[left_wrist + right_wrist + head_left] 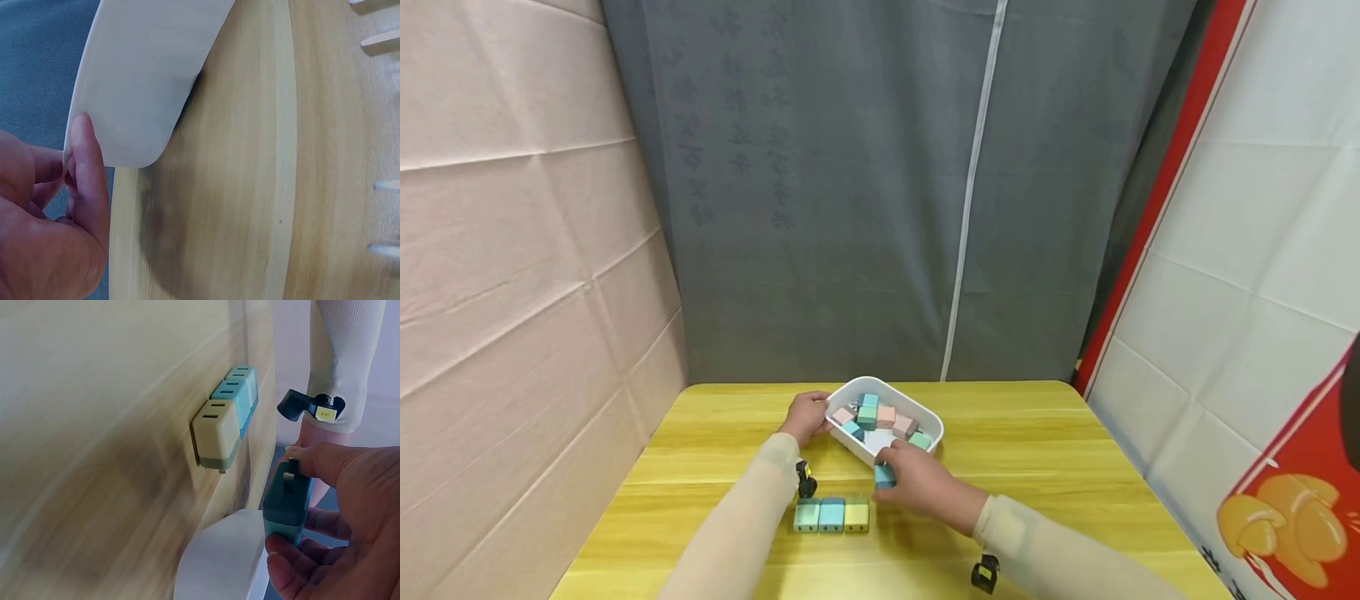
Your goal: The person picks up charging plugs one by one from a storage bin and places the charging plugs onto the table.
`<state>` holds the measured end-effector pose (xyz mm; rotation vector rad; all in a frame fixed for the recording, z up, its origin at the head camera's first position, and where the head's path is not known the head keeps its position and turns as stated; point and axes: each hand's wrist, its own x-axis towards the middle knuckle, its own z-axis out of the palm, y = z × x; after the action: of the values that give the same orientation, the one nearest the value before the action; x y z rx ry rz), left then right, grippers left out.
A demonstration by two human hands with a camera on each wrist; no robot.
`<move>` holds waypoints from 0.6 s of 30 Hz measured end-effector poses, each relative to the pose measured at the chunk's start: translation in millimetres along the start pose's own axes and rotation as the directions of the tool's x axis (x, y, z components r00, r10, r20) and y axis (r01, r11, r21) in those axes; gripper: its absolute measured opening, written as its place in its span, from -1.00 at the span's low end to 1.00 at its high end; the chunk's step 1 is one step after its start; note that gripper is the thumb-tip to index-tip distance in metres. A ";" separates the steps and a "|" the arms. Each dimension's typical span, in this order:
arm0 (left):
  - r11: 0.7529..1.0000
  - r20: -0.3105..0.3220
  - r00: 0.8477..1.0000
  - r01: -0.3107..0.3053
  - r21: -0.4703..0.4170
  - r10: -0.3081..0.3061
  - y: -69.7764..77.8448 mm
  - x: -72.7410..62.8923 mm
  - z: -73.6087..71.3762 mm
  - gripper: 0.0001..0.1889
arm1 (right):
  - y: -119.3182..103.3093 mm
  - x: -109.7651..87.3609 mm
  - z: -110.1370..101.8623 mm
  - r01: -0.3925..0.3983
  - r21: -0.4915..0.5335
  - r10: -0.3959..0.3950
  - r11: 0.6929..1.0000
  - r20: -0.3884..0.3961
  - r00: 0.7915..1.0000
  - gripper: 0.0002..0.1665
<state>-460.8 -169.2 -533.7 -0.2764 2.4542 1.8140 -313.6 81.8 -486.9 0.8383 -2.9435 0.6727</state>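
My left hand (808,415) pinches the rim of a white plastic bin (140,75) at its left end, with the thumb along the outer wall. Inside the bin lie several pink, blue and green plug adapters, among them a pink plug adapter (904,427). Between the thumb and fingers of my right hand (917,479) is a blue plug adapter (289,503), its two metal prongs showing. That hand is just in front of the bin's near edge. A green plug adapter (807,516), a second blue plug adapter (831,516) and a yellow plug adapter (215,434) stand in a row nearer me.
The wood-grain table (715,467) carries everything. Behind it hangs a grey curtain (820,208). A pale cloth wall (527,292) rises on the left, and a white panel with a red border (1210,250) on the right.
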 end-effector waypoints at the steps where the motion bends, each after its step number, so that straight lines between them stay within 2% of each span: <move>1: 1.000 0.001 1.000 0.002 0.001 -0.002 -0.1 0.3 0.0 -0.59 | -0.4 -0.6 0.4 0.006 -0.002 -0.006 1.000 0.002 1.000 -0.48; 10: 1.000 0.000 1.000 0.003 0.004 -0.003 2.7 -2.3 -2.5 -0.59 | -5.4 -2.8 2.9 -0.006 -0.001 0.006 1.000 0.048 0.999 -0.44; 18: 1.000 0.010 1.000 -0.007 -0.012 0.007 2.5 -4.2 -3.5 -0.58 | -6.0 -3.3 11.5 0.021 -0.025 -0.020 0.999 0.051 0.998 -0.49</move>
<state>-457.0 -171.4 -529.6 -0.2596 2.4418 1.8283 -306.5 74.2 -495.3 0.8959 -2.9769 0.6206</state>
